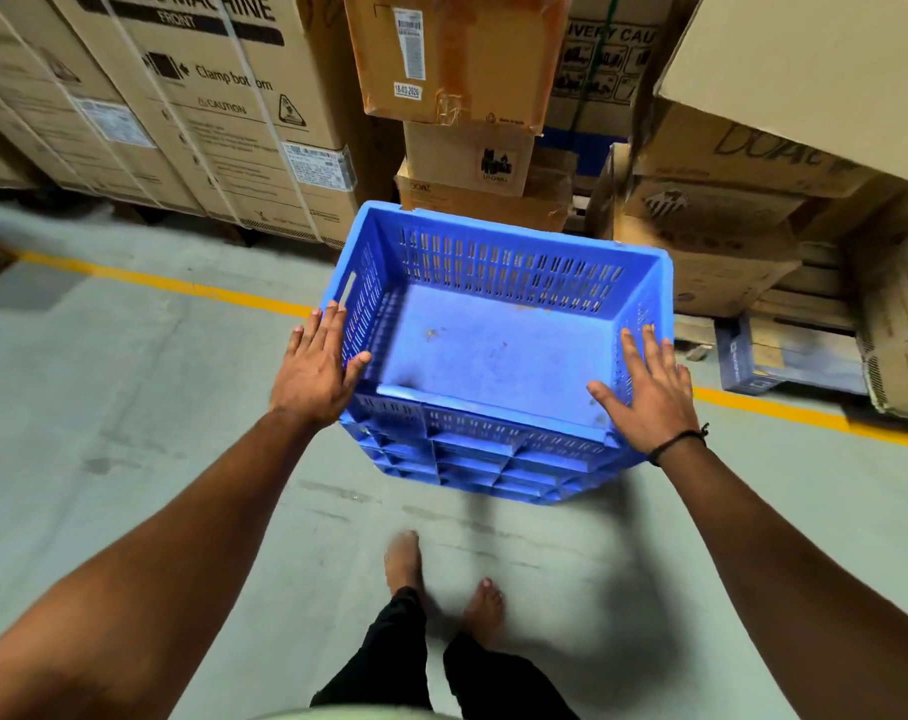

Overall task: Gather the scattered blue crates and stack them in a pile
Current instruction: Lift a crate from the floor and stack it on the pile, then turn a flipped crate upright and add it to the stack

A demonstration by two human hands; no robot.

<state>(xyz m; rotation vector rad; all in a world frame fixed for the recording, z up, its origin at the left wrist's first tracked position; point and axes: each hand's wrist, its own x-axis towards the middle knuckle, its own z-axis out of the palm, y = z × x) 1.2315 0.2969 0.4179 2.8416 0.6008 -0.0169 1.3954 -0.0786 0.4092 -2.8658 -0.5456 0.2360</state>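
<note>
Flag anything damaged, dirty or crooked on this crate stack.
The top crate has brownish smudges on its floor and what looks like a chip in its far rim near the left corner. The left hand and right hand lie flat against its sides. Whether it sits square on the lower crates is unclear.

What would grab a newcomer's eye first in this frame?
The bright blue crate at centre, empty, sits on top of a pile of more blue crates. The left hand lies against its left wall and the right hand against its right wall, fingers straight. Behind it stand stacked cardboard boxes, with a yellow floor line running across in front of them.
</note>
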